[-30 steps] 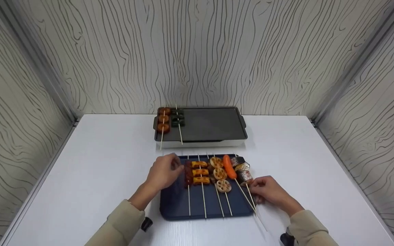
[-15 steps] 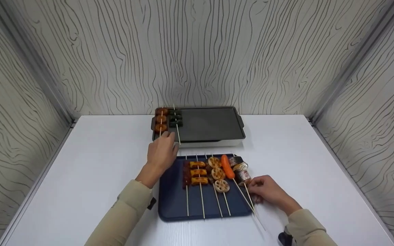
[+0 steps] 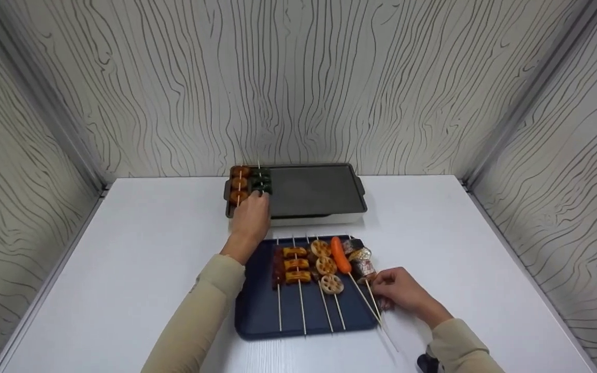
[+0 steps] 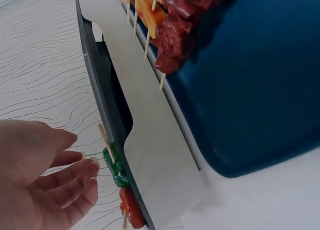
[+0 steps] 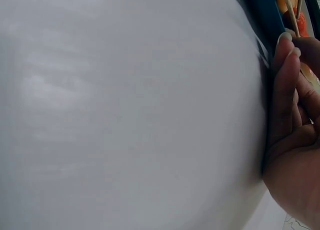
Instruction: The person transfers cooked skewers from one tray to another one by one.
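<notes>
My left hand [image 3: 251,215] reaches over the front edge of the dark griddle [image 3: 314,191], at the skewer of green pepper pieces [image 3: 262,185]. In the left wrist view its loosely bent fingers [image 4: 75,187] lie beside the green skewer [image 4: 115,165], with a gap between them and the stick. Near the right edge of the navy tray [image 3: 257,326], my right hand [image 3: 402,291] curls its thumb and fingers at the stick of a skewer with silver-black chunks [image 3: 363,267]. The right wrist view shows this hand [image 5: 295,120] against the tray's rim, partly cut off.
A skewer of orange-brown rounds [image 3: 239,183] lies at the griddle's left end. On the tray are skewers of red meat [image 3: 278,267], yellow pieces [image 3: 297,264], lotus root slices [image 3: 326,266] and an orange sausage [image 3: 339,254]. Patterned panels enclose the white table [image 3: 158,248].
My left hand has moved forward from the tray's upper left corner, past the rounds' stick, to the green pepper skewer on the griddle. My right hand stays at the tray's right edge.
</notes>
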Motion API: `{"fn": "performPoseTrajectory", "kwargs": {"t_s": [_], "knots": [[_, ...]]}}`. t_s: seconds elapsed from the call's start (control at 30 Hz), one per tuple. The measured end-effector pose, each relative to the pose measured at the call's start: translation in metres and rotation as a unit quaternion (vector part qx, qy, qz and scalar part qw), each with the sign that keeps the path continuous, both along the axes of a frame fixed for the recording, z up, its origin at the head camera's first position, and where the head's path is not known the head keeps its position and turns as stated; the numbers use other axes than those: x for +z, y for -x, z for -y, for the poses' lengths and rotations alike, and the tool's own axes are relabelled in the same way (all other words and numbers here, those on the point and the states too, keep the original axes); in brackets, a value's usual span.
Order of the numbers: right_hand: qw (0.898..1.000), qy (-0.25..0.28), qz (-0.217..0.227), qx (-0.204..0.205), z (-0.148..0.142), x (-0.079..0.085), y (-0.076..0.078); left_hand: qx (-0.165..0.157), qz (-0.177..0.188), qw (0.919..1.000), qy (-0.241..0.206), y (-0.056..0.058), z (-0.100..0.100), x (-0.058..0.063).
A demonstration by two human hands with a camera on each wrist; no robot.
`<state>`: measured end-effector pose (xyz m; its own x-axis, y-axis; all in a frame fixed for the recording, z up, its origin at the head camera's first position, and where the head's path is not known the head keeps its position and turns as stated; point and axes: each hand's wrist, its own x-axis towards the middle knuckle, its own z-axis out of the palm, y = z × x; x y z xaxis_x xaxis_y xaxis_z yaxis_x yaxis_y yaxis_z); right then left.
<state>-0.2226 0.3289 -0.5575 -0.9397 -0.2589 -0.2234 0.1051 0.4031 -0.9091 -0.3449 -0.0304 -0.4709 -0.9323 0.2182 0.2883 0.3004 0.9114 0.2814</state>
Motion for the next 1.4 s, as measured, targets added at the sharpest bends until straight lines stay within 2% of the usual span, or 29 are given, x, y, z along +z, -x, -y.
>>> {"fn": "performPoseTrajectory", "kwargs": {"t_s": [0.13, 0.27, 0.43, 0.6, 0.77, 0.87, 0.97, 1.07, 1.27, 1.4], "knots": [[1.0, -0.001, -0.006, 0.003, 0.002, 0.001, -0.001, 0.007, 0.025, 0.9997, -0.001, 0.004, -0.002, -0.004], [1.0, 0.0, -0.008, 0.006, 0.003, 0.001, -0.001, 0.013, 0.033, 0.9994, 0.001, 0.011, -0.001, -0.005], [1.0, 0.01, 0.001, 0.0, 0.005, -0.001, -0.001, 0.022, 0.035, 0.999, -0.016, 0.019, 0.001, -0.006], [1.0, 0.011, 0.004, -0.005, 0.007, -0.004, -0.002, 0.021, 0.048, 0.9982, -0.031, 0.024, 0.001, -0.009], [1.0, 0.015, 0.003, 0.001, 0.008, -0.004, -0.003, 0.035, 0.065, 0.9959, -0.053, 0.029, 0.002, -0.013], [1.0, 0.014, -0.002, 0.0, 0.007, -0.002, -0.003, 0.048, 0.081, 0.9907, -0.098, 0.032, 0.002, -0.013], [1.0, 0.007, -0.006, 0.0, 0.007, -0.001, -0.003, 0.06, 0.088, 0.9821, -0.156, 0.035, 0.004, -0.012], [1.0, 0.005, -0.007, 0.001, 0.006, 0.0, -0.002, 0.065, 0.099, 0.974, -0.193, 0.039, 0.006, -0.01], [1.0, 0.002, -0.01, -0.002, 0.004, 0.0, -0.001, 0.057, 0.145, 0.962, -0.224, 0.043, 0.009, -0.007], [1.0, 0.006, -0.012, -0.003, 0.003, 0.0, -0.001, 0.046, 0.148, 0.9601, -0.233, 0.041, 0.011, -0.006]]}}
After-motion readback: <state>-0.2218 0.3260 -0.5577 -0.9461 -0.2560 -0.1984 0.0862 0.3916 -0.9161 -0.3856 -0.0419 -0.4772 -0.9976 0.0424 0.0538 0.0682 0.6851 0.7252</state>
